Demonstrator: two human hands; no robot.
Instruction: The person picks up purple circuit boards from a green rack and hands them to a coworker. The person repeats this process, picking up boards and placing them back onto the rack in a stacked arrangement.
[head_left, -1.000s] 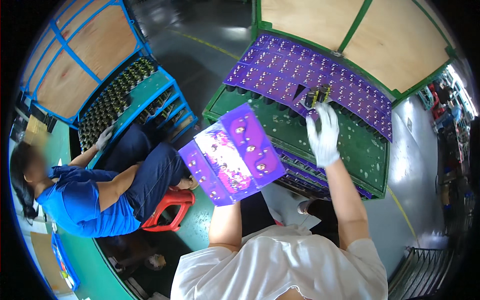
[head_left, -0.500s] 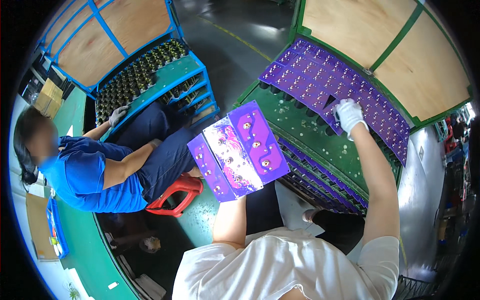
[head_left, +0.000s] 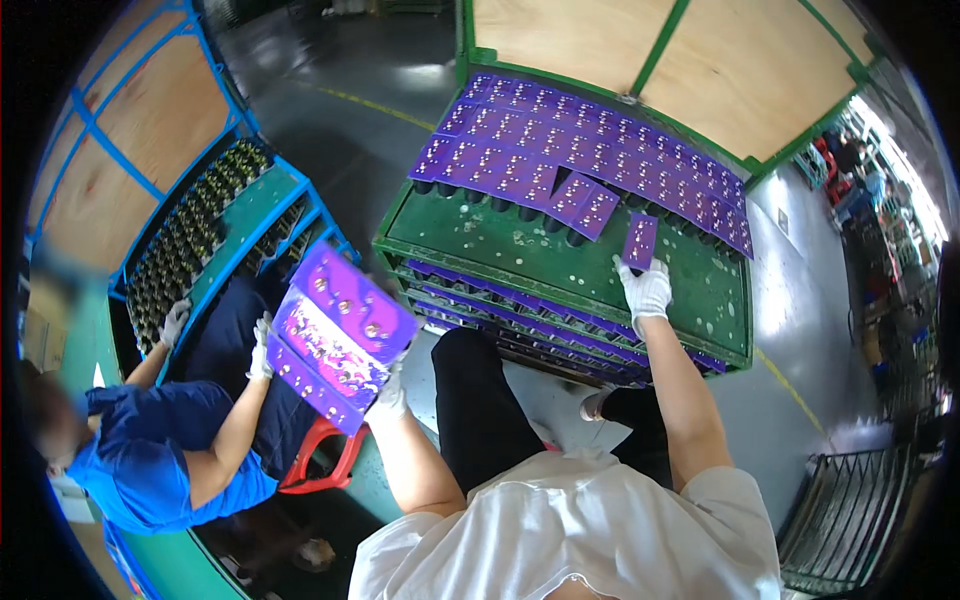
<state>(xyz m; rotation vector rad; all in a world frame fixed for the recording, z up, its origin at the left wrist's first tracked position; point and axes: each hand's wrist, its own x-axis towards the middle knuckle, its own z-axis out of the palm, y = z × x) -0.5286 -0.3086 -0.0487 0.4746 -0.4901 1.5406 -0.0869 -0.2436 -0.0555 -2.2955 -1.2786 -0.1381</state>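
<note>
My left hand (head_left: 388, 398), in a white glove, grips the lower right edge of a purple circuit board panel (head_left: 345, 325). Glare whitens its middle strip. My gloved right hand (head_left: 646, 290) holds a narrow purple circuit board (head_left: 641, 238) by its near end, over the green cart top (head_left: 520, 245). Beyond it, rows of purple boards (head_left: 590, 140) with small metal contacts cover the back of the cart, black cylinders showing under their front edge. One section (head_left: 583, 205) sits askew, beside a dark gap.
At left a co-worker in a blue shirt (head_left: 180, 420) sits on a red stool (head_left: 325, 455), gloved hands near a blue cart (head_left: 250, 225) full of black parts. More boards (head_left: 540, 310) fill the green cart's lower shelves. A metal rack (head_left: 850, 510) stands at right.
The whole view has swung right. My right hand has drawn back from the board rows towards me, now with a narrow board in it. My left hand still holds the panel, now lower left.
</note>
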